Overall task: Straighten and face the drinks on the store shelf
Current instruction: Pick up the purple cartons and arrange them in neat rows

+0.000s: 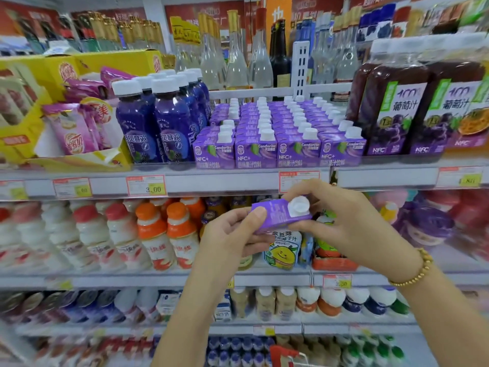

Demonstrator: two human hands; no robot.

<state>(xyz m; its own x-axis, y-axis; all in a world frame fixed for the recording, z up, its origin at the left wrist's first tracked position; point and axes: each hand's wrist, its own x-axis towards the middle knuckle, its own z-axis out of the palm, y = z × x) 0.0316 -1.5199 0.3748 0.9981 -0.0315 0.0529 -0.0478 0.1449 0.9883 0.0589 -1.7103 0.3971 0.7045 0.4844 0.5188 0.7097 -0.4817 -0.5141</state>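
Head view: both hands hold one purple juice carton [277,215] below the shelf [211,181] edge. The left hand [232,234] curls round its near end with the thumb on top; the right hand [341,218] pinches the capped end.

1. Small purple cardboard juice carton [277,218] with a white screw cap: off the shelf, gripped between the left hand [232,234] and the right hand [344,223]. It is tilted, top face to the camera, with the cap at its 3 o'clock end.
2. It sits at 6 o'clock of the block of matching purple cartons [277,120].
3. The block stands on the pale store shelf [238,178]: four columns, upright, caps up, rows running back toward 12 o'clock.
4. The four front cartons touch side by side, printed faces forward.
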